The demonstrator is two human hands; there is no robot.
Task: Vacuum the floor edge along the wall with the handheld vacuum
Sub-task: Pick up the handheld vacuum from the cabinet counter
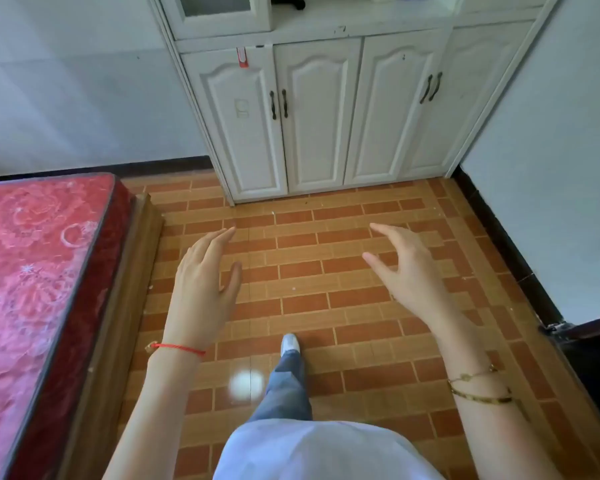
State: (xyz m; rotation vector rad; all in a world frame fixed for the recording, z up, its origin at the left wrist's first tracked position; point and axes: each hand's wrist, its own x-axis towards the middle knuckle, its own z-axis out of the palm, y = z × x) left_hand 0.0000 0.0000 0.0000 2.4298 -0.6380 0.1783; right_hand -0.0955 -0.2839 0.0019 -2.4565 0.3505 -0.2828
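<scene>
Open tiled floor (326, 237) in middle; bed (49, 289) blocks left, cabinet (319, 116) ahead, dark skirting (506, 244) w/ wall on right.

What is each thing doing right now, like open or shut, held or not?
Left hand: open, fingers relaxed, holding nothing.
Right hand: open, fingers spread, holding nothing.
White wooden cupboard doors with dark handles: all shut.
Red patterned mattress on a wooden bed frame: bare, nothing lying on it.
Orange brick-pattern tiled floor: dotted with small pale specks.
Handheld vacuum: not in view.
</scene>
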